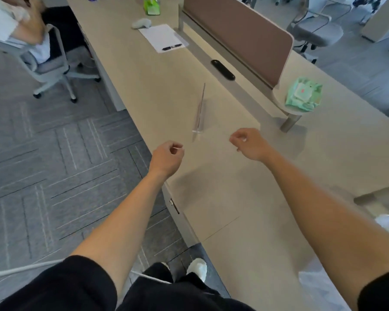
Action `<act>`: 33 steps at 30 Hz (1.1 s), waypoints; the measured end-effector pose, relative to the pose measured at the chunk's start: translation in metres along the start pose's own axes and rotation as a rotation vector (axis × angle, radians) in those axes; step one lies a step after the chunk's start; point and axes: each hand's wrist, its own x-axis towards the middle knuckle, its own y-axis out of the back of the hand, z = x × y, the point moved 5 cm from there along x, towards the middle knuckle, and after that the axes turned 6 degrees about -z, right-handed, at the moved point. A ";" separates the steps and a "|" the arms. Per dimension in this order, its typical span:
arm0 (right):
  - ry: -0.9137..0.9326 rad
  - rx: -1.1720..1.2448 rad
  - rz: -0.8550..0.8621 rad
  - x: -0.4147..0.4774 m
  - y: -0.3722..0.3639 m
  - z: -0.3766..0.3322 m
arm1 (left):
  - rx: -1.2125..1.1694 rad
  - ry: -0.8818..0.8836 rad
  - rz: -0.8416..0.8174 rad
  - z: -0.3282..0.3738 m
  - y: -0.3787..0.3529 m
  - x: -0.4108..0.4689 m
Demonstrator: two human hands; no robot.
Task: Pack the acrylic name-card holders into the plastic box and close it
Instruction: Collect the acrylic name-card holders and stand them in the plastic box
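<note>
One clear acrylic name-card holder [200, 113] stands upright on the beige desk [211, 176], seen almost edge-on, just beyond my hands. My left hand [167, 154] hovers over the desk's near edge, below and left of the holder, fingers curled in against the thumb with nothing visible in them. My right hand [247, 142] hovers to the holder's right, curled the same way and apart from it. A blurred translucent plastic thing [378, 199] lies at the right edge; I cannot tell whether it is the box. Another pale plastic piece [319, 286] shows beneath my right forearm.
A brown divider panel [240, 34] runs along the desk's back, with a black oval grommet [222, 70] before it. A green wipes pack [303, 95] sits at the right. Paper with a pen [163, 38] lies farther off. A seated person on a chair [43, 63] is at the left.
</note>
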 end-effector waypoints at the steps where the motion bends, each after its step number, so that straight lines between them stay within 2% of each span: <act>1: 0.005 -0.011 -0.007 0.011 0.003 0.000 | -0.003 0.018 0.017 0.000 -0.004 0.005; 8: 0.029 -0.051 -0.027 0.095 0.010 -0.004 | -0.227 0.030 0.263 0.003 -0.038 0.051; 13: 0.060 -0.139 0.021 0.169 0.009 -0.008 | -0.252 0.001 0.233 -0.004 -0.072 0.126; 20: 0.072 -0.378 -0.050 0.284 0.005 -0.008 | -0.206 0.048 0.201 -0.024 -0.105 0.222; 22: 0.057 -0.270 -0.048 0.314 0.005 -0.011 | -0.153 -0.007 0.173 -0.025 -0.110 0.241; 26: -0.061 0.173 -0.079 0.362 -0.006 -0.011 | -0.045 -0.067 0.102 -0.028 -0.122 0.261; 29: -0.131 0.204 -0.148 0.380 -0.021 -0.004 | -0.035 -0.101 0.130 -0.030 -0.122 0.267; 33: -0.176 0.354 -0.131 0.368 -0.031 0.014 | -0.031 -0.146 0.169 -0.029 -0.120 0.261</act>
